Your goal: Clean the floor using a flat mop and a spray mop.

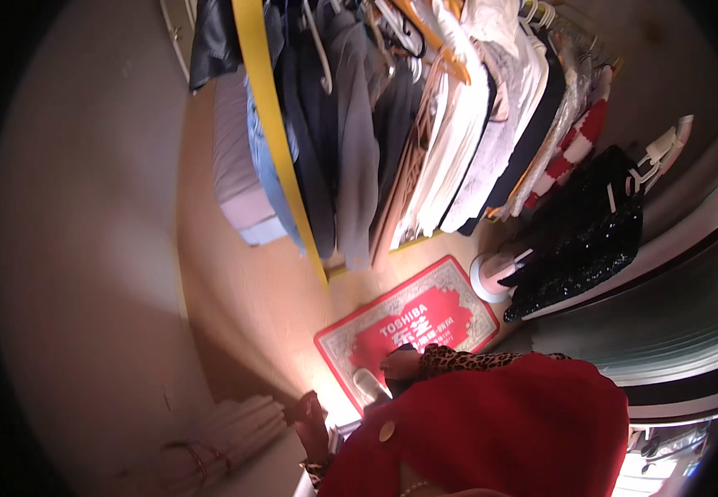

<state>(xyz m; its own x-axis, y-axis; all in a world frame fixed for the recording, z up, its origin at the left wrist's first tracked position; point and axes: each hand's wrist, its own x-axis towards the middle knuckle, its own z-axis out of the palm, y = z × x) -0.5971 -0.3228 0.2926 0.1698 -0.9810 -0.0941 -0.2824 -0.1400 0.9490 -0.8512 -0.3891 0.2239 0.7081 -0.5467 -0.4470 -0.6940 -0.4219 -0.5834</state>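
Observation:
My left hand point(313, 425) is at the lower left of my body, dim and blurred, beside a pale wall edge; whether it holds anything cannot be told. My right hand point(401, 365) is in front of my red garment point(495, 428), over the lower edge of a red and cream floor mat point(371, 323). Its fingers look curled, and a small dark thing shows by it, too unclear to name. Leopard-print cuffs show at both wrists. Ahead, a yellow-framed rack point(272, 124) carries many hung clothes, among them a grey garment point(355, 136) and white ones point(452, 149).
A black sequined garment point(607, 248) hangs at right from a pale stand with a round base point(488, 282). A grey-mauve box-like item point(241, 174) sits on the wooden floor behind the yellow post. A plain wall point(85, 217) runs along the left. Glossy dark panels point(657, 310) curve at right.

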